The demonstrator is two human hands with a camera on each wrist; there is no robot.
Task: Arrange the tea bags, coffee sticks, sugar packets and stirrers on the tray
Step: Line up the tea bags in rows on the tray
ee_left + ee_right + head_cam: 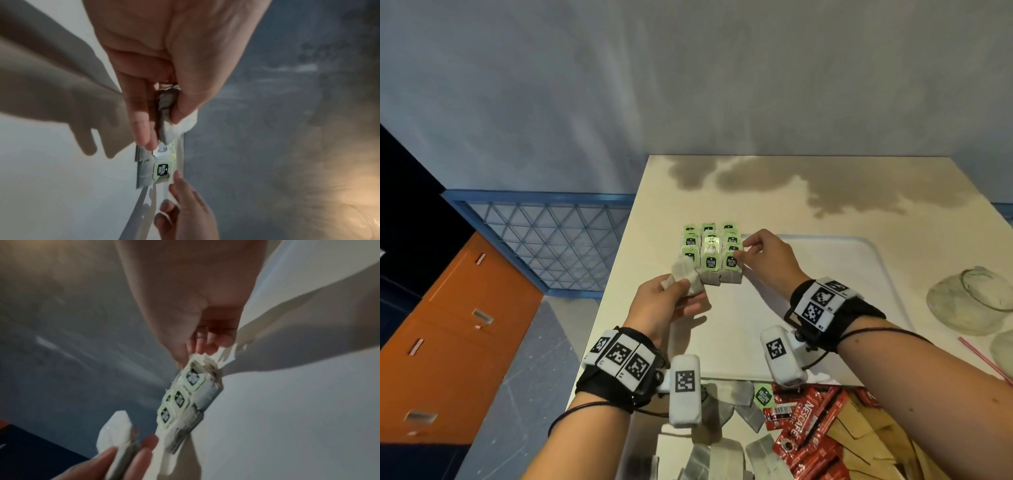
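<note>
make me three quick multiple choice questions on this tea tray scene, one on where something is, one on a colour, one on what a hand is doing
1. Where do the arranged tea bags sit on the tray?
A. its far left corner
B. its near right corner
C. its middle

2. What colour are the coffee sticks lying near the person?
A. blue
B. red
C. yellow

3. What is the left hand doing?
A. lying flat on the table
B. holding a tea bag
C. gripping a stirrer

Answers
1. A: the head view shows the green-tagged rows packed at the tray's far left corner.
2. B: the sachets in the near pile are red with white lettering.
3. B: the left wrist view shows the thumb and fingers closed on a pale tea bag, raised beside the rows.
</note>
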